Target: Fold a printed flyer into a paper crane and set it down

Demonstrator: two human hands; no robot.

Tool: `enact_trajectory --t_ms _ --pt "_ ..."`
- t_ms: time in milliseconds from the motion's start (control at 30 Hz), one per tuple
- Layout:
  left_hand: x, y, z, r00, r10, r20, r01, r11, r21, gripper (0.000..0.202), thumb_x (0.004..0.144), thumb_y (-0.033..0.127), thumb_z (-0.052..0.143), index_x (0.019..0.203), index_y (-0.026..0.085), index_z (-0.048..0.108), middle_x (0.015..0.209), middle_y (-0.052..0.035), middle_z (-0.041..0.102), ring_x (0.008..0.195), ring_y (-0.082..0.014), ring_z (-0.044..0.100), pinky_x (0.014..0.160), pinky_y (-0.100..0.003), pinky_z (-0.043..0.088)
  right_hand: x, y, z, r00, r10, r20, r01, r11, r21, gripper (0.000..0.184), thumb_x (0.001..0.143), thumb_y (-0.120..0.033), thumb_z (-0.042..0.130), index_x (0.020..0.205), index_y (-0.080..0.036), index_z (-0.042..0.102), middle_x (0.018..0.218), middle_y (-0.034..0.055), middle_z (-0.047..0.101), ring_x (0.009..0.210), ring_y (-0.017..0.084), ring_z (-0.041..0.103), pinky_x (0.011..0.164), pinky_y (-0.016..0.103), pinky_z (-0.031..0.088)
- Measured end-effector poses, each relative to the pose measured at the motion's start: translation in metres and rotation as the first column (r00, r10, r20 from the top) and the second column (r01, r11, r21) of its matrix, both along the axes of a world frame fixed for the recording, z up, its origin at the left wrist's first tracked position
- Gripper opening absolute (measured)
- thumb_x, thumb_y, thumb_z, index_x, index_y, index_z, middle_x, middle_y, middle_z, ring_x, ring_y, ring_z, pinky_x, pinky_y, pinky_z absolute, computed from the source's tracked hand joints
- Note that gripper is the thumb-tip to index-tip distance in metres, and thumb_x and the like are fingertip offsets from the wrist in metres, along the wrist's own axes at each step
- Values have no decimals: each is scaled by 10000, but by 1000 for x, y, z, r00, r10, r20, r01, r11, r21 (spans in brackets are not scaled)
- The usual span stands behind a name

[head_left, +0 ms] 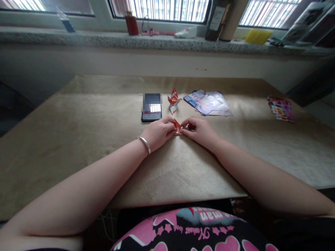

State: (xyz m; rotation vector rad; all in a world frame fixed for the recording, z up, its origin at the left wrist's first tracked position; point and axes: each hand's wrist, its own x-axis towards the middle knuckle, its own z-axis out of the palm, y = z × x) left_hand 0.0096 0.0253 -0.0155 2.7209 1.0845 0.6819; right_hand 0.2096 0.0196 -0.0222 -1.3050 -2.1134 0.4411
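the step in hand appears to be the shaping of a small red folded piece [177, 125], located at the tabletop [193, 170] between both hands: the fingers of the left hand [159, 131] pinch its left edge, and those of the right hand [202, 130] pinch its right edge, exact contact being partly hidden. a similar red-and-white piece [173, 100] lies just beyond, right of the phone [151, 108]. the next move seems to call for light, even pressure from both sides, so that any crease is set without tearing.
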Motion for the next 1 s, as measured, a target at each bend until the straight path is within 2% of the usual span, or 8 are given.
enact_trajectory --t_ms 100,300,467,700,867,1000 --pt "0 -1 1 1000 -4 -6 4 1000 9 141 869 217 539 883 160 667 1120 -82 615 963 -174 634 862 -313 521 0 -2 2 1000 11 28 -12 999 33 158 769 -300 646 883 -195 680 758 22 615 689 144 531 645 271 417" --pt "2 -1 3 998 -36 -49 37 999 5 175 889 213 487 845 144 641 1043 -96 651 951 -180 633 844 -310 515 2 0 0 994 37 107 -48 994 101 185 797 -323 632 918 -217 722 952 63 692 890 205 583 818 346 444" --pt "4 0 3 995 -46 -93 49 998 28 183 898 200 461 852 133 625 956 -105 678 951 -201 630 881 -354 500 1 -1 -1 988 18 153 -41 988 147 206 811 -344 611 912 -213 733 961 63 701 896 209 591 828 349 454" --pt "3 -1 4 995 -69 -65 70 997 15 172 895 249 508 912 137 637 1056 -100 676 1075 -205 600 971 -354 468 2 -6 3 980 15 197 -47 987 156 200 825 -328 579 915 -210 713 975 58 692 890 202 593 801 330 459" --pt "3 -3 3 997 -58 -44 58 998 -7 173 890 250 517 937 141 643 1108 -99 660 1124 -206 574 994 -360 454 3 -11 10 955 103 277 -155 973 172 156 828 -226 544 850 -228 699 939 34 699 918 204 567 825 328 444" --pt "4 -3 3 996 -71 -47 70 997 -20 184 902 241 483 896 145 640 1058 -95 656 999 -188 618 898 -323 496 4 -13 15 913 183 364 -272 939 209 185 844 -202 511 867 -223 693 968 47 693 976 218 543 870 341 433"
